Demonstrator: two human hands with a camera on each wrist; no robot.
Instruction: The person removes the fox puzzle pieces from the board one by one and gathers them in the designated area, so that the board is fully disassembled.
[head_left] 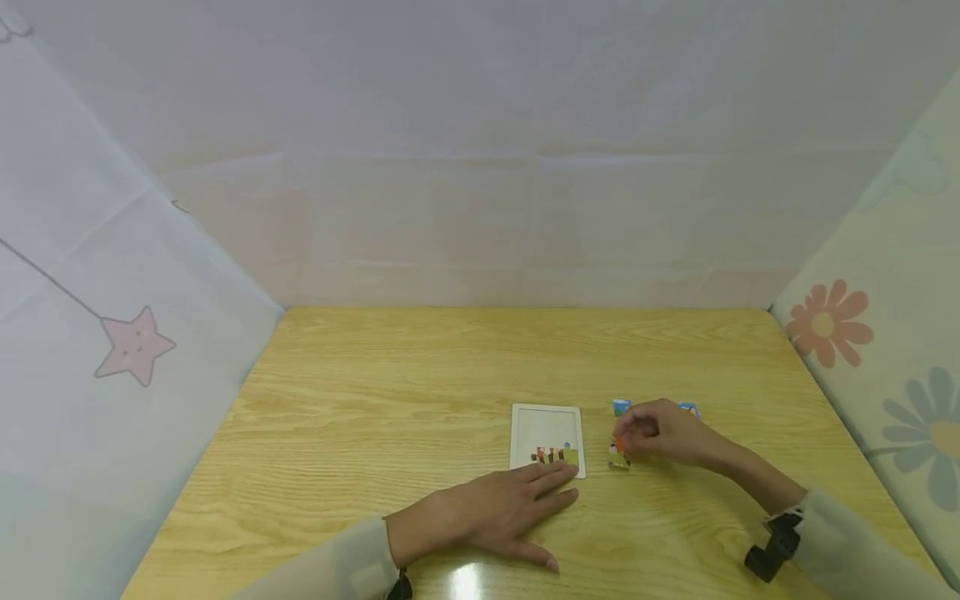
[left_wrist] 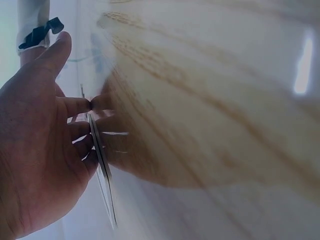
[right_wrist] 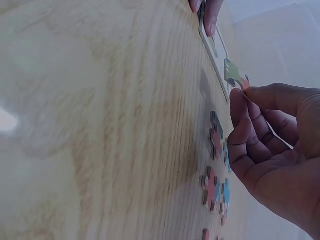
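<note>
A pale puzzle tray (head_left: 515,437) lies on the table, with joined puzzle pieces (head_left: 558,456) along its near side. My left hand (head_left: 510,507) rests over the tray's near edge, fingers extended; in the left wrist view its fingertips are right at the edge of the tray (left_wrist: 102,165). Between thumb and index finger, my right hand (head_left: 666,429) pinches a green and orange puzzle piece (right_wrist: 233,72). That piece is raised above the table just right of the tray, tilted in the right wrist view.
Loose puzzle pieces lie right of the tray, among them a blue one (head_left: 621,407) and another (head_left: 688,409) behind the right hand. Several more, including a pink one (right_wrist: 210,187), show below that hand in its wrist view. Printed cloth walls (head_left: 525,233) border the wooden table (head_left: 360,375).
</note>
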